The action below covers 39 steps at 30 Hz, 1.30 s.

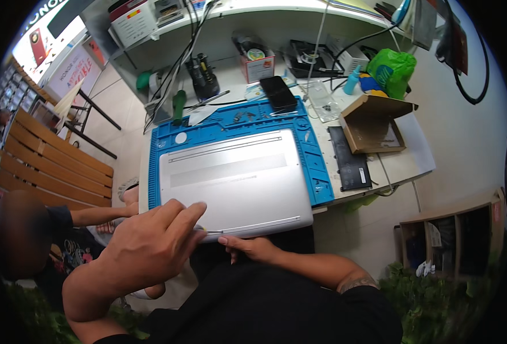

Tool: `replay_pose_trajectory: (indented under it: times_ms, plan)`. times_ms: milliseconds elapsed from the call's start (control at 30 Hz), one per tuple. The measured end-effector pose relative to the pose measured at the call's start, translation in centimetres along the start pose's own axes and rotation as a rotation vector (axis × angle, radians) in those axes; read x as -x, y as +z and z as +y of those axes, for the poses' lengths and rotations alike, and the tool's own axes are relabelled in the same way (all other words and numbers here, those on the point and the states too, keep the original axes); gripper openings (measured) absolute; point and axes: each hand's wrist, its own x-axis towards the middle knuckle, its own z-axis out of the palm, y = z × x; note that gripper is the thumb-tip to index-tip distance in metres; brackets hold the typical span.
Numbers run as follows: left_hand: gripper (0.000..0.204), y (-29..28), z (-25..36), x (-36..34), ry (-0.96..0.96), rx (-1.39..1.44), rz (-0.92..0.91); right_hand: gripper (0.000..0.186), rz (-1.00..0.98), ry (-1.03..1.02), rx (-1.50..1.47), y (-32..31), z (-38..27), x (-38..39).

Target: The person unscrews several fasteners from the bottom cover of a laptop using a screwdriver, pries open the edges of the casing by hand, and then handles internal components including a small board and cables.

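A silver laptop (236,189) lies bottom side up on a blue repair mat (322,186), its near edge toward me. My left hand (156,238) is over the near left part of the laptop, fingers pinched around a slim tool (213,231). Only a thin dark shaft of it shows, at the laptop's near edge; its exact kind is hidden by my fingers. My right hand (253,249) grips that same edge just to the right, thumb against it and other fingers lower down, partly hidden.
Right of the mat lie a black laptop battery (349,160) and an open cardboard box (374,126). Behind are a black phone (278,93), a green-handled screwdriver (179,106), a tool holder (202,77) and a green bag (392,71). A person (53,229) sits at the left near a wooden bench (53,160).
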Motion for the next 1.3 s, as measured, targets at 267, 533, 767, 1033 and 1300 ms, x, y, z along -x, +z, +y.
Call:
replay_pose_trajectory:
  times_ms: [267,533,767,1033,1300]
  plan:
    - [0.043,-0.8,0.4,-0.8,0.068,-0.060,-0.043,0.039,0.004,0.008,0.020,0.0,-0.6,0.1]
    - [0.033,0.0,1.4,-1.4,0.013,-0.128,-0.015,0.041,-0.003,-0.036,0.000,-0.1,-0.2,0.3]
    - [0.025,-0.1,1.2,-0.9,-0.099,-0.235,-0.125,0.035,0.024,-0.053,0.000,0.2,0.3,-0.3]
    - [0.034,0.2,-0.5,-1.2,0.057,-0.044,0.021,0.031,-0.010,-0.074,-0.036,-0.2,0.4,-0.1]
    - [0.076,7.7,-4.6,0.5,0.182,0.431,0.536,0.033,-0.332,-0.155,0.760,-2.7,-4.8,5.0]
